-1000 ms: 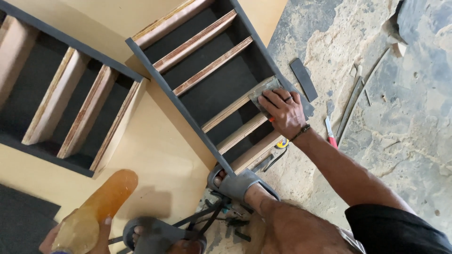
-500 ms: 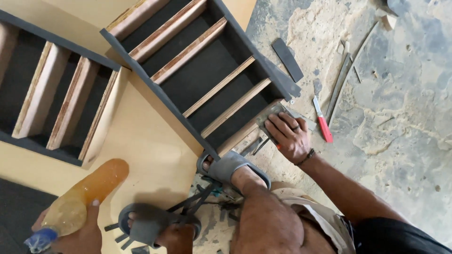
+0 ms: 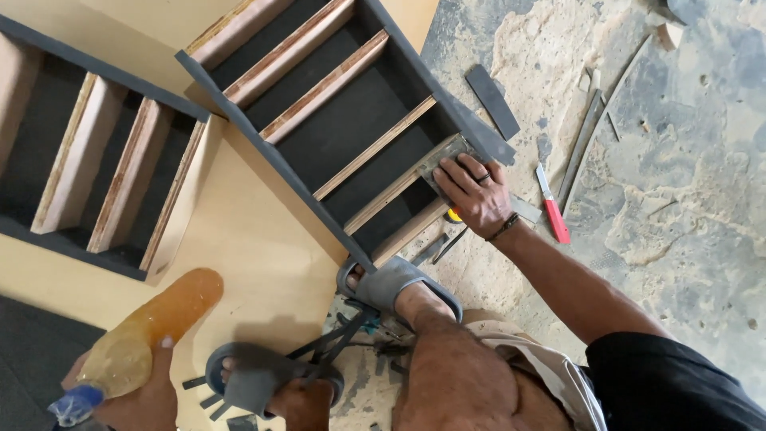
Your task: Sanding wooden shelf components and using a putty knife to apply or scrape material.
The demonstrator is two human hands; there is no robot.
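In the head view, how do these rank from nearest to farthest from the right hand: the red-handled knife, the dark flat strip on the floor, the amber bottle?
Measured from the right hand:
1. Red-handled knife, on the floor just right of the hand.
2. Dark flat strip, on the floor above the hand, beside the dark frame.
3. Amber bottle, far lower left, held in the left hand.

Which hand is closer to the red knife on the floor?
Right. The right hand presses a gray sanding pad on the shelf frame, just left of the red utility knife. The left hand holds a yellowish bottle far across the picture.
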